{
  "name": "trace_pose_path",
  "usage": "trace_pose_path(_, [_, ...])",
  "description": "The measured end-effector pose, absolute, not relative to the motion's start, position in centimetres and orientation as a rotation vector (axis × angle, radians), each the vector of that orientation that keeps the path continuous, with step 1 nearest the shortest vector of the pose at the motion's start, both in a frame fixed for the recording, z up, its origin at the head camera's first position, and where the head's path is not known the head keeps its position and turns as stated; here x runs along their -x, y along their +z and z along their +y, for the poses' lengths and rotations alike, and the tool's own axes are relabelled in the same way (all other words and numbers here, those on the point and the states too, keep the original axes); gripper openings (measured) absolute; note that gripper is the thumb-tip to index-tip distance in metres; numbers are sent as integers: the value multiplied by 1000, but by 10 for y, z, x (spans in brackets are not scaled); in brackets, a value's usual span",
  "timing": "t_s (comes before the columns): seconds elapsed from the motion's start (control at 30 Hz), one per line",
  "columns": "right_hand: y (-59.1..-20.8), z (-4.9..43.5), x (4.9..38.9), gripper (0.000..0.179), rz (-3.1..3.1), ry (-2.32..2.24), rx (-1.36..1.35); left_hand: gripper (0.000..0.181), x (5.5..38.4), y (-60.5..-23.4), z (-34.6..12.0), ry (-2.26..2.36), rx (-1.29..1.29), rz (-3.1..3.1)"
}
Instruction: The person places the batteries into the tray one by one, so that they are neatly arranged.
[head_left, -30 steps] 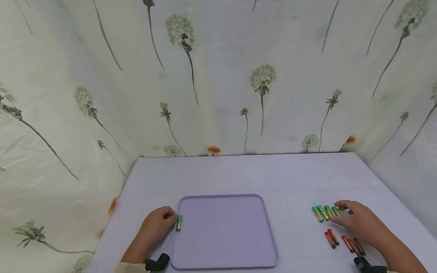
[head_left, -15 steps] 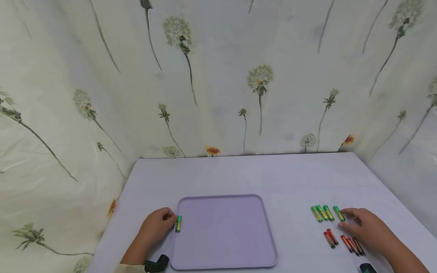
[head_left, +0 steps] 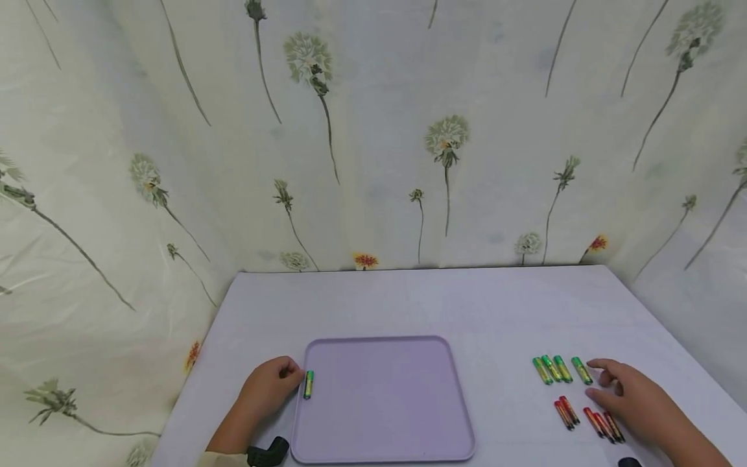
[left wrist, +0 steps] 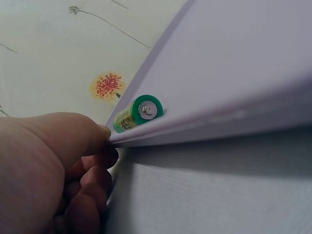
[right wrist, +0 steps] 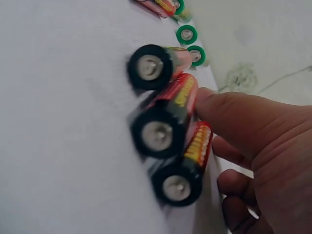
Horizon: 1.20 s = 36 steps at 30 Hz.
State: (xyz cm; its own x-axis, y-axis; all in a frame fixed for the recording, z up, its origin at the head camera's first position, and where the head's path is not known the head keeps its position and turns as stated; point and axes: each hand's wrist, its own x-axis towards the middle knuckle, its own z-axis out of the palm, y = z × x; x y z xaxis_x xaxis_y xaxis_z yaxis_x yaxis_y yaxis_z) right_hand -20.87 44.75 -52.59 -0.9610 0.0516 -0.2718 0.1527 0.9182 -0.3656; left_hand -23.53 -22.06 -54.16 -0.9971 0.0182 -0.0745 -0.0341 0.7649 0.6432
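My left hand (head_left: 273, 384) pinches the left rim of a purple tray (head_left: 382, 402), thumb on top and fingers curled beneath, as the left wrist view shows. Just inside that rim lies one green battery (head_left: 308, 384), its metal end facing the left wrist camera (left wrist: 141, 109). Over at the right, my right hand (head_left: 633, 395) hovers with thumb and index finger parted, holding nothing. Its index fingertip is right beside a single green battery (head_left: 581, 370). Three more green batteries (head_left: 552, 369) lie side by side to the left of that one.
Two thinner red batteries (head_left: 567, 412) lie nearer than the green row. Beside them are three red-and-black batteries (head_left: 604, 425), close below the right hand and large in the right wrist view. A white-covered table (head_left: 496, 305) meets a flower-patterned curtain (head_left: 373, 130) at its back edge.
My right hand has drawn back to the right from the green row. The rightmost green battery has shifted right, widening its gap from the other three. The left hand stays at the tray rim.
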Motion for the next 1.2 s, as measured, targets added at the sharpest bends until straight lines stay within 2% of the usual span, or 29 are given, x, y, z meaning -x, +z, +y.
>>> trace_pose_path(0.23, [-522,449,221,95,2776,-601,-90,15,235,-541,-219,1042,20,2884])
trace_pose_path(0.57, [-516,447,228,80,2765,-571,-60,13,233,-538,-219,1047,19,2875])
trace_pose_path(0.83, [-513,448,226,87,2806,-569,-108,14,235,-536,-217,1064,19,2865])
trace_pose_path(1.2, [-508,439,226,86,2889,-631,-122,15,233,-534,-219,1037,24,2868])
